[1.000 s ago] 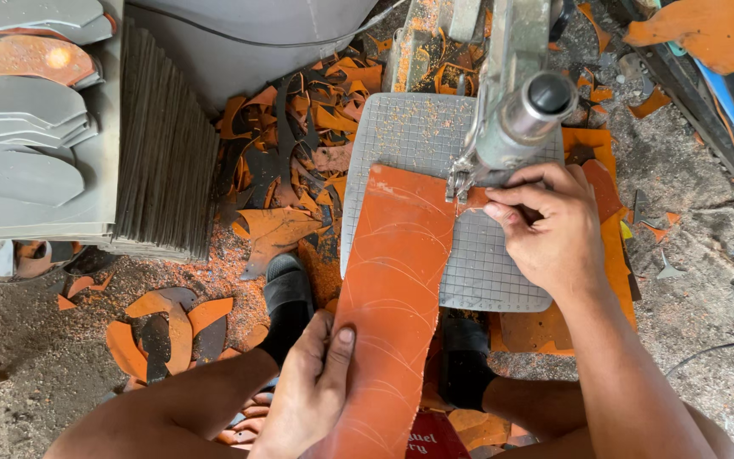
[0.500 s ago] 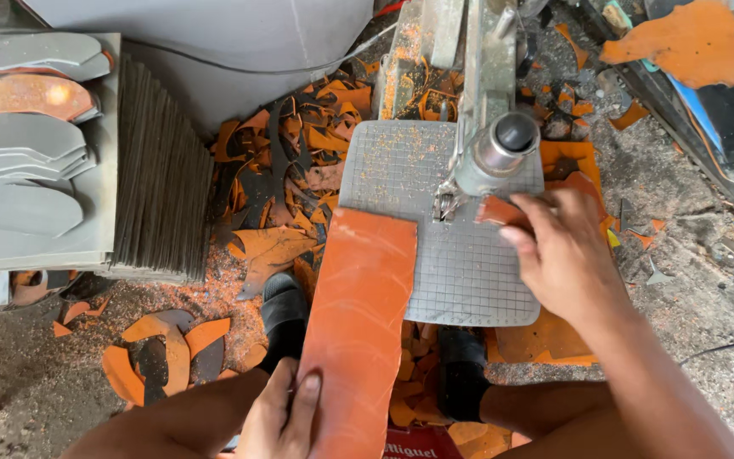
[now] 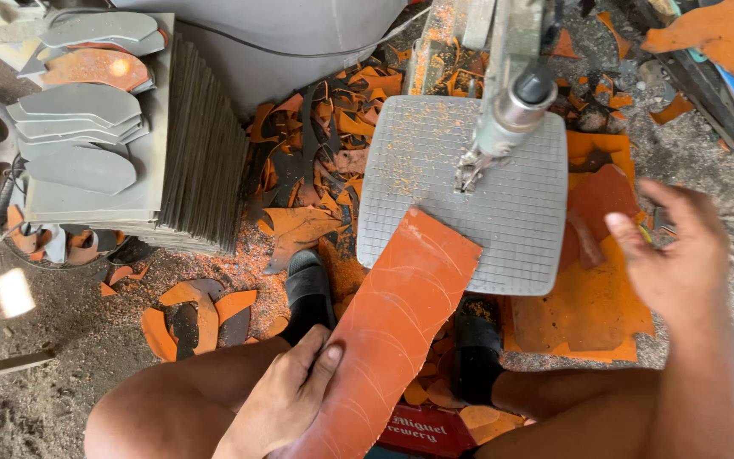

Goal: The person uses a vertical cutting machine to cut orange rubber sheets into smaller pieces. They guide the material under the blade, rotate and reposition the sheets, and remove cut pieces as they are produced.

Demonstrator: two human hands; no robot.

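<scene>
I look down at the grey saw table (image 3: pixel 435 161) first, as it is the biggest part of the work. The long orange sheet (image 3: pixel 388 331) lies with its far end on the near edge of this table and its near end by my left hand (image 3: pixel 286 395). The blade under the saw head (image 3: pixel 516 102) stands apart from the sheet, so no cut runs now.

To do this step well, I think the sheet should lie flat on the table before it goes fwd, w/ the scratched line aimed straight at the blade. The left hand should push slow from behind, and the right hand (image 3: pixel 669 255) should press the sheet from the side, fingers away from the blade line. The scraps (image 3: pixel 333 127) beside the table must not lift the sheet edge.

Grip: the left hand is wrapped on the sheet's left edge, thumb on top, fingers below I suppose. The right hand is spread and holds nothing; it is blurred.

Vs. 0.5 s ago: the right hand was near the blade w/ 1 small orange piece; now it is to the right, empty. The sheet end sits a bit lower, more tilted. The grey soles (image 3: pixel 78 127) at left did not move.
</scene>
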